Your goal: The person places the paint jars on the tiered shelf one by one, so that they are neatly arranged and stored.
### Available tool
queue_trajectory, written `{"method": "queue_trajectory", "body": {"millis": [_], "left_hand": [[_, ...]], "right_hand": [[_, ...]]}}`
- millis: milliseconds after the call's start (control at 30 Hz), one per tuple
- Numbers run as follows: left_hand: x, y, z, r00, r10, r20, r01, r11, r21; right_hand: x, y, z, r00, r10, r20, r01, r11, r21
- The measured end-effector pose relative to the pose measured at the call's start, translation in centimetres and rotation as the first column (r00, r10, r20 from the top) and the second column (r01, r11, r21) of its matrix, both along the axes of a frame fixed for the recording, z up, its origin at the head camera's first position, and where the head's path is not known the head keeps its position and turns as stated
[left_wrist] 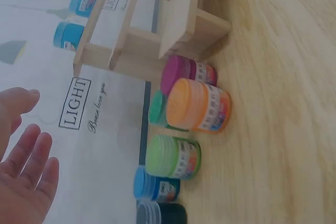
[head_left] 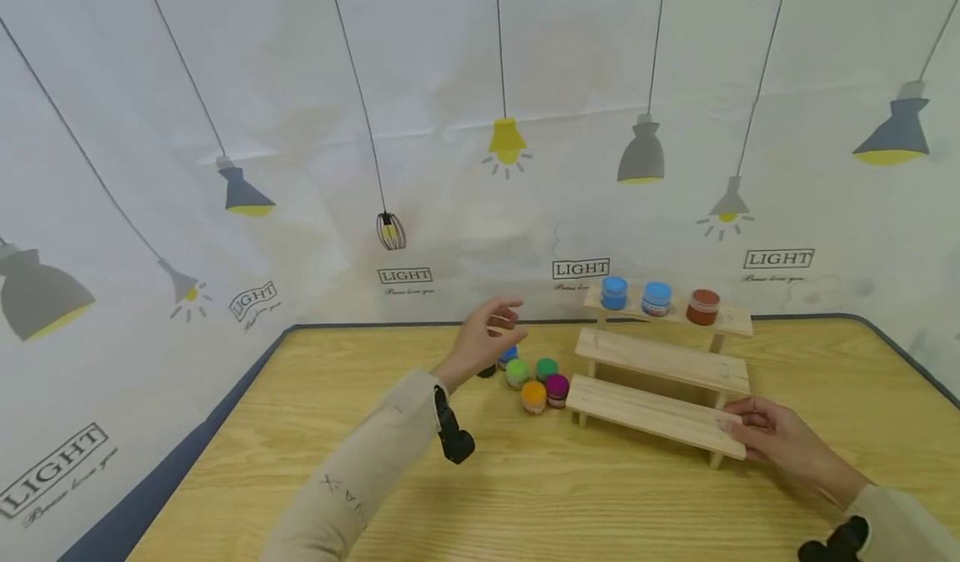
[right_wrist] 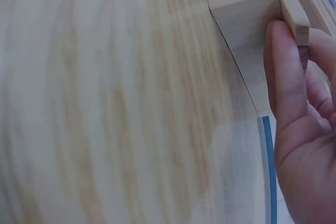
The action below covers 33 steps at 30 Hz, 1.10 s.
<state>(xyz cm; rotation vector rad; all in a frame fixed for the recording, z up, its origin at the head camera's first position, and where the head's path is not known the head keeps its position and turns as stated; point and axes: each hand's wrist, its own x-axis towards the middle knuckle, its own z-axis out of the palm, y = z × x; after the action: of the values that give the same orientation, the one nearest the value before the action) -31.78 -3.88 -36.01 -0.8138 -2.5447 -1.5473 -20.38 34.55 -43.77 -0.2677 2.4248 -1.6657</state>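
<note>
My right hand [head_left: 787, 445] grips the right end of the lowest step of a three-tier wooden display stand [head_left: 660, 360]. In the right wrist view, the fingers [right_wrist: 287, 77] lie around that board's end. My left hand [head_left: 480, 343] holds nothing, its fingers loosely bent in the air over a cluster of paint jars. The group has an orange jar [left_wrist: 199, 106], a purple jar [head_left: 557, 388], a light green jar [left_wrist: 173, 156], a dark green jar [head_left: 547, 368], a blue jar [left_wrist: 156, 183] and a black jar [left_wrist: 161, 212].
On the stand's top tier sit two blue jars [head_left: 614, 293] [head_left: 656, 298] and a red-brown jar [head_left: 703, 307]. A wall covering [head_left: 450, 170] printed with lamps rises behind the wooden table [head_left: 525, 495]. The jar cluster stands just left of the stand.
</note>
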Motion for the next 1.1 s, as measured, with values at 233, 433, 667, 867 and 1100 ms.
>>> {"method": "queue_trajectory", "body": {"millis": [233, 433, 667, 867, 1100], "left_hand": [[0.6, -1.2, -1.3, 0.999, 0.049, -0.006, -0.049, 0.998, 0.039], [0.9, -2.0, -3.1, 0.993, 0.119, 0.018, -0.12, 0.991, 0.064], [0.4, -3.1, -5.2, 0.977, 0.213, 0.028, -0.215, 0.971, 0.102], [-0.4, -3.3, -6.4, 0.96, 0.268, 0.081, -0.274, 0.959, 0.072], [-0.8, -2.7, -7.1, 0.946, 0.301, 0.123, -0.307, 0.951, 0.026]], "right_hand": [[0.4, 0.1, -0.2, 0.999, -0.047, 0.019, 0.047, 0.999, 0.022], [0.6, 0.0, -0.3, 0.999, -0.034, -0.025, 0.035, 0.999, 0.036], [0.4, -0.1, 0.0, 0.999, -0.04, -0.028, 0.041, 0.999, 0.025], [0.5, -0.1, 0.0, 0.999, -0.05, 0.001, 0.05, 0.998, 0.035], [0.3, -0.2, -0.1, 0.999, -0.033, -0.023, 0.033, 0.999, 0.022]]}}
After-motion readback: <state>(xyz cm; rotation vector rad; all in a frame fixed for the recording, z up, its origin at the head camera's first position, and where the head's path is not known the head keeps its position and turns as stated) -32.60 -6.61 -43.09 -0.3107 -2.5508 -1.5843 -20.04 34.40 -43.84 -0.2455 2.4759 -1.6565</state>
